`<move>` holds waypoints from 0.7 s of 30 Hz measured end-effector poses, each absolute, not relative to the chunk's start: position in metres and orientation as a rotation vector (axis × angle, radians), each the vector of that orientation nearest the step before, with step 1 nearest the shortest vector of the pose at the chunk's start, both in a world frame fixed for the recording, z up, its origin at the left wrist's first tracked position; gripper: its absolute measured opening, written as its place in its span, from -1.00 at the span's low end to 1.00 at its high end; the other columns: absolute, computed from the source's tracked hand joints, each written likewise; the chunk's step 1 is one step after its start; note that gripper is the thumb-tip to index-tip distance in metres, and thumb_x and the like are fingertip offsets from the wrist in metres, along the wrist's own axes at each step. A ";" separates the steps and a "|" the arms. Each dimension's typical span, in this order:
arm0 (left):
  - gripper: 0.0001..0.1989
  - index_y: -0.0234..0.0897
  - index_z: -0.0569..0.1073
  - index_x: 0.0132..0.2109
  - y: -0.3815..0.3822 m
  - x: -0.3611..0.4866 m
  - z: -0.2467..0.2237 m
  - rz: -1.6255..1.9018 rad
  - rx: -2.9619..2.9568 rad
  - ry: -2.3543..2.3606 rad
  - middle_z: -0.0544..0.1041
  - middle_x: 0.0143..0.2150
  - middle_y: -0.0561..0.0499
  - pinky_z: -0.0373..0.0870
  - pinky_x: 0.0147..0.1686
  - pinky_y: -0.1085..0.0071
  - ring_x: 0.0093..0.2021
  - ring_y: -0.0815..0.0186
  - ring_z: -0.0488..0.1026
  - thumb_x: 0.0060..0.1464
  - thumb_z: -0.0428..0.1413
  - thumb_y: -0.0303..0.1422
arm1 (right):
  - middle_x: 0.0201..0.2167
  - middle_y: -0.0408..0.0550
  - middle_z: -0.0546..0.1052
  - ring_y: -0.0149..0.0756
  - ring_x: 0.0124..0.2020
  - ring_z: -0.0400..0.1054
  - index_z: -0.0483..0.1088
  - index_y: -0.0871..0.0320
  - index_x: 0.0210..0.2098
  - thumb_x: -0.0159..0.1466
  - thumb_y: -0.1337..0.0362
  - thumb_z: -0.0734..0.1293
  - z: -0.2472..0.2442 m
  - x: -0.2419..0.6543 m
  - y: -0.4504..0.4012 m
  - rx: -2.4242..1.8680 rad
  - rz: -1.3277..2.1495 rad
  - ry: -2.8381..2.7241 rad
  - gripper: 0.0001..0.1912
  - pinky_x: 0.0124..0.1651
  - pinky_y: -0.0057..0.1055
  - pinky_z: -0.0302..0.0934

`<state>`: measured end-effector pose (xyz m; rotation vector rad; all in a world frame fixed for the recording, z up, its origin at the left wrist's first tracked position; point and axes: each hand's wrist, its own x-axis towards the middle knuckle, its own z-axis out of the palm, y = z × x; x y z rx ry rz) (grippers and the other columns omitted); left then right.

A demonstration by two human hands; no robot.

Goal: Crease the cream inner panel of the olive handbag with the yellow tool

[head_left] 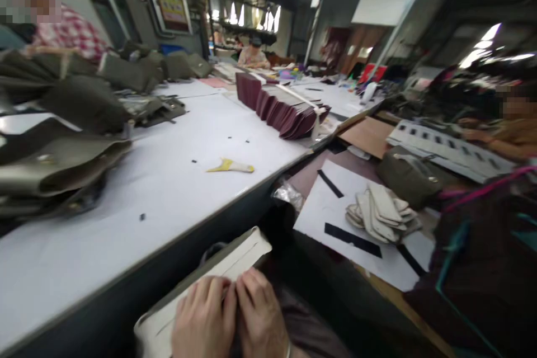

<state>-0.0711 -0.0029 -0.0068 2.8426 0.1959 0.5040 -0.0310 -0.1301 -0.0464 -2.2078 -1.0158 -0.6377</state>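
Observation:
Low in the middle, over my lap, lies a long piece of bag work (247,251), olive on one side, with a cream strip that has a dark slit line along it. My left hand (205,313) rests over its near edge, fingers curled and pressed together. Close beside it, thumbs almost meeting, my right hand (260,313) is bent over the same edge with its fingertips pinched. What lies between the fingertips is hidden. A yellow-handled snipping tool (230,166) lies apart from my hands on the white table.
Olive bags (62,156) are heaped on the white table (168,224) at left. A row of maroon pieces (281,106) stands farther back. To the right, cream pieces (380,212) and black strips (352,240) lie on a white sheet. Other people sit left, right and at the back.

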 end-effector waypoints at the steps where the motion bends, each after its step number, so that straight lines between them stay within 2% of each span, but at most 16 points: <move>1: -0.83 -0.19 0.48 -0.27 -0.005 -0.073 0.002 0.477 2.818 0.292 0.51 -0.27 -0.03 0.20 -0.19 0.22 -0.23 0.15 0.40 0.24 0.01 -0.34 | 0.06 0.25 0.46 -0.01 0.19 0.27 0.32 0.39 0.18 0.36 0.40 0.13 -0.041 -0.034 -0.135 -2.224 -0.549 -1.045 -0.57 0.13 -0.07 0.41; 3: -0.82 -0.23 0.45 -0.29 -0.008 -0.075 0.013 0.413 2.769 0.427 0.49 -0.29 -0.04 0.18 -0.17 0.20 -0.22 0.15 0.38 0.26 -0.01 -0.36 | 0.13 0.25 0.40 -0.01 0.25 0.18 0.25 0.37 0.24 0.35 0.43 0.16 -0.036 -0.036 -0.139 -2.206 -0.442 -1.092 -0.53 0.19 -0.03 0.35; 9: -0.84 -0.23 0.43 -0.30 -0.006 -0.088 0.022 0.405 2.649 0.576 0.48 -0.31 -0.02 0.15 -0.13 0.16 -0.22 0.16 0.37 0.26 0.01 -0.37 | 0.18 0.23 0.32 0.02 0.28 0.10 0.07 0.27 0.36 0.34 0.48 0.17 -0.041 -0.048 -0.131 -2.137 -0.364 -1.159 -0.40 0.19 0.06 0.29; 16: -0.86 -0.21 0.44 -0.30 0.000 -0.106 0.020 0.534 2.528 0.687 0.50 -0.29 0.02 0.13 -0.02 0.11 -0.20 0.19 0.38 0.25 0.04 -0.38 | 0.19 0.25 0.28 0.09 0.28 0.08 0.03 0.27 0.38 0.33 0.49 0.18 -0.044 -0.058 -0.122 -2.115 -0.349 -1.259 -0.37 0.16 0.11 0.28; 21: -0.90 -0.18 0.48 -0.26 0.004 -0.125 0.013 0.680 2.443 0.697 0.53 -0.16 0.02 0.07 0.17 0.07 -0.08 0.22 0.41 0.23 0.08 -0.39 | 0.24 0.28 0.21 0.14 0.30 0.05 -0.02 0.26 0.40 0.32 0.52 0.17 -0.049 -0.061 -0.124 -2.093 -0.322 -1.310 -0.33 0.16 0.17 0.25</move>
